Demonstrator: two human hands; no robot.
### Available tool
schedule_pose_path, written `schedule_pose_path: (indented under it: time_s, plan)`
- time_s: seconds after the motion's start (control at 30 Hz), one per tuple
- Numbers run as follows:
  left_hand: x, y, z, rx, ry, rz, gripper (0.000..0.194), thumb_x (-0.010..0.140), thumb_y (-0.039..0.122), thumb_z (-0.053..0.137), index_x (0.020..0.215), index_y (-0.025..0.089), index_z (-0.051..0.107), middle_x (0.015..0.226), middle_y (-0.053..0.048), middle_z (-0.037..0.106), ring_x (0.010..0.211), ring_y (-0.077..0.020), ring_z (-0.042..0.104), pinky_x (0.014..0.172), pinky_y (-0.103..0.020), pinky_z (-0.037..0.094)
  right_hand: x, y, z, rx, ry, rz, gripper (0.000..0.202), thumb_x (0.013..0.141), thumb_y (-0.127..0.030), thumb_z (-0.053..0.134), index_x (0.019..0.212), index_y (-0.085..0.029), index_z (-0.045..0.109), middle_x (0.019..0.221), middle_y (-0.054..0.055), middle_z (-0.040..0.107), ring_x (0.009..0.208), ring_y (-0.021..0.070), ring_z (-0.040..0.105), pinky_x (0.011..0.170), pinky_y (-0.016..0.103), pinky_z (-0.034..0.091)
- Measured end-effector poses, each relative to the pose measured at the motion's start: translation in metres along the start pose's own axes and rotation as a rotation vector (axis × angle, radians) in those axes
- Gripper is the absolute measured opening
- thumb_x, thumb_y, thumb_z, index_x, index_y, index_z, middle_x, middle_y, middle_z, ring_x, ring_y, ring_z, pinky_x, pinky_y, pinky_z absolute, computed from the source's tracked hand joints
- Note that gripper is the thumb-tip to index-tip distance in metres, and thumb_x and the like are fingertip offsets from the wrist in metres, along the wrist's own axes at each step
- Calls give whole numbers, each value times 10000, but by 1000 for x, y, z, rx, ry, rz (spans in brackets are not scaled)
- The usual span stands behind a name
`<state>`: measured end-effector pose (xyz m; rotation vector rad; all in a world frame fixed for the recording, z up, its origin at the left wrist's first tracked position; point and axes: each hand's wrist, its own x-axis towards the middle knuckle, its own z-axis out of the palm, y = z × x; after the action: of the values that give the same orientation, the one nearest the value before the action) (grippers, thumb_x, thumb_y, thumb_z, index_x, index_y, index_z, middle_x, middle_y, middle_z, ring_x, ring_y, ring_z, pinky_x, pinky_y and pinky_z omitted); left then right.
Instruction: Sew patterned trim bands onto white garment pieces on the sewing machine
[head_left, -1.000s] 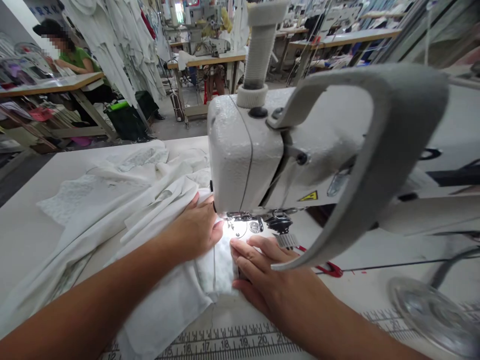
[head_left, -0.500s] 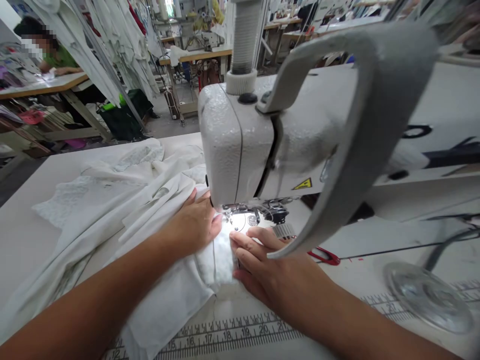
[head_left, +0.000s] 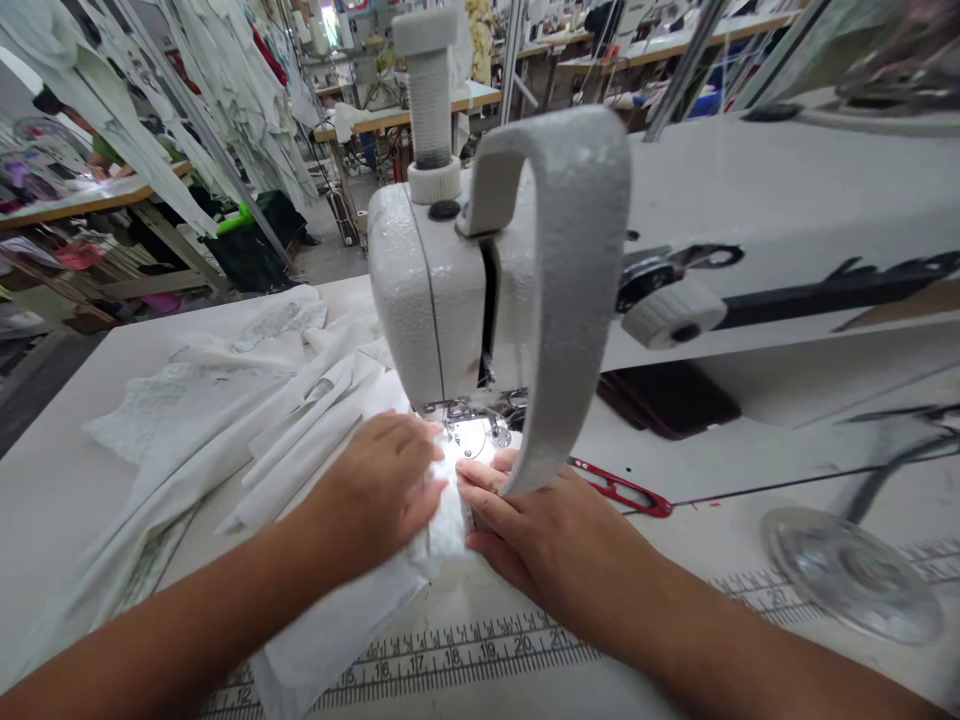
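White fabric (head_left: 448,530) lies at the needle area of a white sewing machine (head_left: 405,290), lit by a bright lamp. My left hand (head_left: 375,490), a little blurred, rests over the fabric left of the presser foot (head_left: 454,412), fingers bent and thumb apart from them. Flat on the fabric's right edge, just in front of the needle plate (head_left: 476,440), are the fingers of my right hand (head_left: 517,520). A grey curved guard (head_left: 577,300) on the machine head hides part of that hand. More of the white garment (head_left: 300,400) spreads in folds to the left.
Right of my right hand lies a red tool (head_left: 630,492), perhaps thread snips. A dark phone-like object (head_left: 671,400) sits under the machine arm. A clear disc (head_left: 851,575) stands at right. A printed ruler (head_left: 450,660) runs along the front edge. Behind, white garments (head_left: 247,90) hang.
My left hand has drawn back slightly toward me and lifted its wrist. My right hand stays nearly in place. The view has shifted, showing more of the machine's right side.
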<state>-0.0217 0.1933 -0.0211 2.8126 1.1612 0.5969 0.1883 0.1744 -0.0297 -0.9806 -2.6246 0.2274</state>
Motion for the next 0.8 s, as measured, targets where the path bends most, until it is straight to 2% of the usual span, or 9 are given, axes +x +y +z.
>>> schedule_pose_path:
  time_s: [0.1,0.2,0.33,0.53,0.7,0.8]
  plan:
    - [-17,28,-9,-80,-88,61,128,863,199,561,983,156,568,1037,-86,633,972,-224,572,906,-410,490,-2,1,2,-5,38,-14,142,891,-222,548,1010,-182,615,1005,31,698,873,216,585,749,369,417]
    - [-29,41,-5,-94,-88,60,124,872,162,539,990,146,574,1009,-87,632,964,-220,566,907,-408,497,-2,1,4,-50,99,-30,142,888,-226,562,1008,-180,623,976,28,706,745,188,568,684,348,396]
    - [-35,39,3,-101,-54,58,153,879,130,522,1019,130,583,1034,-99,630,1002,-229,561,919,-407,494,-3,1,3,-31,82,-45,138,884,-227,581,1000,-170,630,1086,41,674,798,192,552,730,358,414]
    - [-36,37,3,-129,-27,73,159,887,137,504,1017,133,596,1018,-101,641,987,-233,578,894,-412,507,-4,0,1,28,42,-66,112,915,-200,538,932,-156,639,1087,63,655,1018,239,529,872,408,429]
    - [-38,37,1,-162,-1,83,147,891,185,522,1006,153,609,999,-90,658,985,-229,591,898,-418,511,-2,-2,-2,35,50,-88,127,921,-202,536,906,-150,651,1049,76,658,1004,226,541,867,409,446]
    - [-36,32,0,-175,79,66,147,900,240,534,992,163,619,998,-99,668,973,-228,609,884,-429,525,-2,-4,-5,27,52,-86,132,922,-219,545,892,-154,656,1019,74,659,992,216,547,856,399,454]
